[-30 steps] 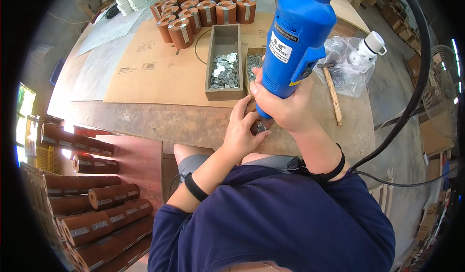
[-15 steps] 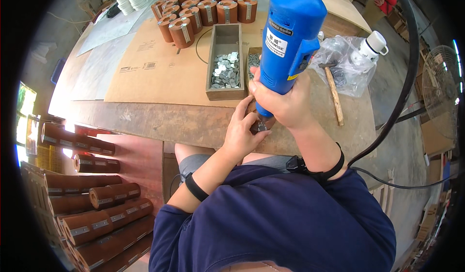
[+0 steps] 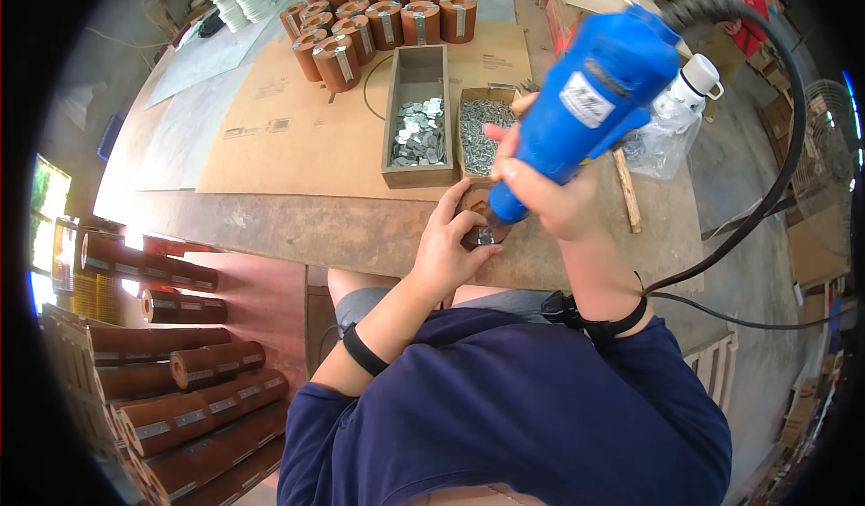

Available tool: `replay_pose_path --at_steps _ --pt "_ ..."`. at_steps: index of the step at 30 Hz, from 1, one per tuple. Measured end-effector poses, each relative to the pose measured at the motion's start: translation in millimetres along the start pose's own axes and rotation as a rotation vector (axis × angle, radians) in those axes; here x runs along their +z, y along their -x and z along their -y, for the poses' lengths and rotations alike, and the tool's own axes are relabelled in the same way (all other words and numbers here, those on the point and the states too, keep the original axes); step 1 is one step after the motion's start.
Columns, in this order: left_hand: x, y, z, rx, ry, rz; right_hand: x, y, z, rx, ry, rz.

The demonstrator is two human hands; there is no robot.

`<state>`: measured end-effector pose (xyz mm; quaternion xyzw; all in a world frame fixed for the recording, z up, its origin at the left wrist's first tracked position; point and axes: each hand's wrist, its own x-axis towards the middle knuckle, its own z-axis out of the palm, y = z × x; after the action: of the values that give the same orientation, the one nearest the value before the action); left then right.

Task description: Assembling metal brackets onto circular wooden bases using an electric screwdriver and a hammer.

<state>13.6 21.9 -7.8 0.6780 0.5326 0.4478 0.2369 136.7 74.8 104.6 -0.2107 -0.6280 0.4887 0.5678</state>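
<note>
A blue electric screwdriver (image 3: 586,100), tilted to the right, is gripped by my right hand (image 3: 559,200), its fingers wrapped round the body. Its nose points down at a small metal plate (image 3: 487,237) on a reddish-brown hollow cylinder (image 3: 472,203). Whether the bit touches the plate I cannot tell. My left hand (image 3: 441,252) holds that cylinder at the table's front edge, fingers and thumb around its near side. Just beyond stand a cardboard box of screws (image 3: 487,127) and a long wooden box (image 3: 418,178) with loose small metal plates (image 3: 420,135).
Several finished-looking brown cylinders (image 3: 385,24) with metal strips stand at the back. A wooden-handled hammer (image 3: 627,192), a plastic bag (image 3: 662,145) and a white flask (image 3: 697,81) lie to the right. The screwdriver's black cable (image 3: 775,186) loops down there. Long brown cylinders (image 3: 203,411) are stacked at left.
The screwdriver has tilted over to the right, its top swinging away with my right hand. The screw box now shows more fully. My left hand stays on the cylinder.
</note>
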Motion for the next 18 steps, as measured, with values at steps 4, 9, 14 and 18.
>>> replay_pose_path --at_steps 4,9,14,18 --pt "-7 -1 0 0.086 -0.050 -0.001 -31 0 -4 -0.014 -0.251 -0.169" --pt "-12 -2 1 0.111 -0.019 0.063 -93 11 -17 0.026 -0.340 -0.472" --pt "-17 -2 3 0.140 -0.029 0.110 -147 40 -55 0.262 -0.336 -0.737" --pt "-15 -7 -10 0.129 -0.007 0.119 -174 65 -84 0.332 -0.229 -0.937"
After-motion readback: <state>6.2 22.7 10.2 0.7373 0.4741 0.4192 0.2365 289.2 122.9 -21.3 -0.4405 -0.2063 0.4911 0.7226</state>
